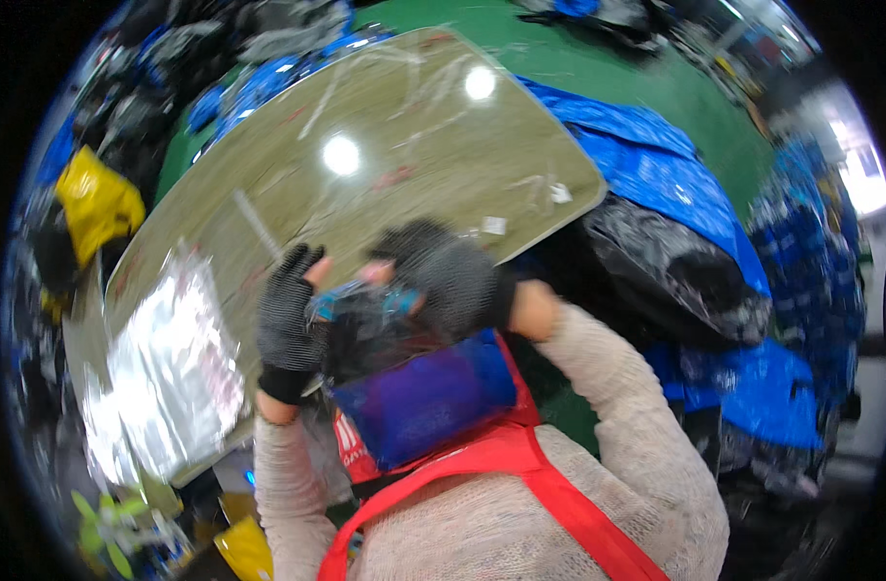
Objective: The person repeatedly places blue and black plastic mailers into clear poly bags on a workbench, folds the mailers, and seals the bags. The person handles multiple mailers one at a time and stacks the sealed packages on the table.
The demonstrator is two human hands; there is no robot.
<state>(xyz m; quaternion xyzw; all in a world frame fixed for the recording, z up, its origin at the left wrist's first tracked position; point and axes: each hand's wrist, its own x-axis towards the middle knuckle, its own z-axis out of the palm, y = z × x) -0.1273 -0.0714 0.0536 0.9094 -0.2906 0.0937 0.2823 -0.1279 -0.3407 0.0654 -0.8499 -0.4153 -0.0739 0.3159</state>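
Observation:
Both my hands wear dark grey knit gloves with bare fingertips and are blurred by motion. Between them, over the table's near edge, is a crumpled dark, see-through plastic bag (370,334) with bright blue bits along its top. My left hand (293,310) is closed on its left side, fingers pointing up. On the right, my right hand (448,276) curls over the bag's upper edge, its fingertips partly hidden. A blue-purple plastic-wrapped packet (428,397) lies just below the bag, against my red apron (520,436).
A wood-patterned table (394,126) with rounded corners stretches ahead. Shiny clear plastic sheets (171,358) lie on its left part, small white labels (494,226) near its right edge. Blue and black sacks (675,261) crowd the right side. Bundles and a yellow bag (99,203) stand left.

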